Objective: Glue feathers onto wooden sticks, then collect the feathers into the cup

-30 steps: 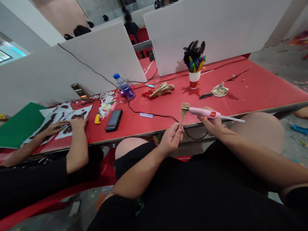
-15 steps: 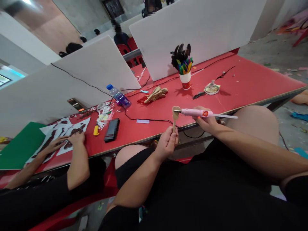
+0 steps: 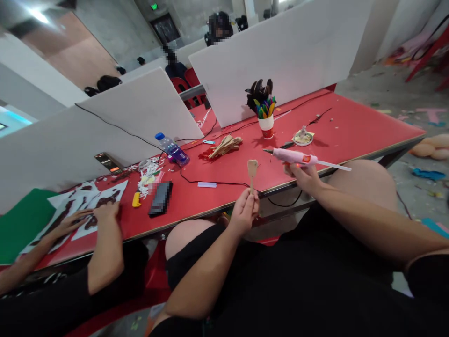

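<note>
My left hand point(image 3: 243, 211) is closed round the lower handle of a flat tan stick point(image 3: 252, 169) with a widened top, held upright at the table's front edge. My right hand point(image 3: 304, 177) grips a pink glue gun point(image 3: 294, 157), its metal nozzle pointing left and a white glue stick poking out of its back. A gap lies between the nozzle and the stick's top. Behind them on the red table are a bundle of tan sticks point(image 3: 226, 146), a paper cup point(image 3: 266, 127) of coloured and black feathers, and a small round dish point(image 3: 302, 137).
At the left, a co-worker's hands point(image 3: 105, 213) rest on printed sheets beside a green board point(image 3: 26, 224). A bottle point(image 3: 173, 149), phone point(image 3: 161, 199), yellow cutter point(image 3: 136, 200) and black cable point(image 3: 224, 182) lie nearer. White partitions point(image 3: 280, 61) stand behind.
The glue gun in my right hand has moved right, away from the tan stick's top, and its nozzle tilts up slightly. My left hand still holds the stick. The camera view has shifted a little.
</note>
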The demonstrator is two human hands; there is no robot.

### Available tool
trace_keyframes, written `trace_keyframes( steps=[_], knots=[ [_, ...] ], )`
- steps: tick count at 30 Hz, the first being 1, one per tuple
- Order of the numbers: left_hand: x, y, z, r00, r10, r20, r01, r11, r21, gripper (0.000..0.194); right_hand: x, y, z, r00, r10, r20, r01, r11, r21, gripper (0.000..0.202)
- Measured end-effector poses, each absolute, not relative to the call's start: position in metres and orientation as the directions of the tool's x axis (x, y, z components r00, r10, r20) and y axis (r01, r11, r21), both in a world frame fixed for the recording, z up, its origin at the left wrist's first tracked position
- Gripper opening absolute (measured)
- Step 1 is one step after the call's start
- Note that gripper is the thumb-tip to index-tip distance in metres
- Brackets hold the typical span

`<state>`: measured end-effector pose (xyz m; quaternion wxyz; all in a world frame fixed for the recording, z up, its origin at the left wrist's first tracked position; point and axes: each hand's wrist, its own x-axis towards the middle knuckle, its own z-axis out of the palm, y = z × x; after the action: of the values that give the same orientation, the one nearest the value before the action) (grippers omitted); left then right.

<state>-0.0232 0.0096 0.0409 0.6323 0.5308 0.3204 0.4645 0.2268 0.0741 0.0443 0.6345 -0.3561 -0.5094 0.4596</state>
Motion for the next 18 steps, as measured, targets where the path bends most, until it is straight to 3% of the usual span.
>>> trace_keyframes(
  steps=[3,6,8,15,18],
  knots=[
    [-0.024,0.018,0.045,0.345,0.936,0.065,-0.27,0.033,0.962,0.053,0.228,0.061,0.052,-0.265,0.949,0.172,-0.505,0.015,-0.863,0.065],
    [-0.027,0.021,0.048,0.311,0.948,0.061,-0.262,0.024,0.965,0.053,0.233,0.054,0.056,-0.557,0.828,0.065,-0.58,-0.332,-0.744,0.054],
    [-0.028,0.02,0.048,0.304,0.951,0.061,-0.245,0.016,0.97,0.052,0.237,0.055,0.056,-0.657,0.749,0.079,-0.601,-0.458,-0.654,0.049],
    [-0.028,0.019,0.042,0.318,0.948,0.023,-0.204,0.045,0.978,0.049,0.248,0.062,0.056,-0.716,0.667,0.206,-0.688,-0.625,-0.37,0.041],
    [-0.026,0.018,0.042,0.299,0.954,0.011,-0.188,0.048,0.981,0.044,0.251,0.062,0.06,-0.704,0.694,0.15,-0.688,-0.615,-0.384,0.04]
  ],
)
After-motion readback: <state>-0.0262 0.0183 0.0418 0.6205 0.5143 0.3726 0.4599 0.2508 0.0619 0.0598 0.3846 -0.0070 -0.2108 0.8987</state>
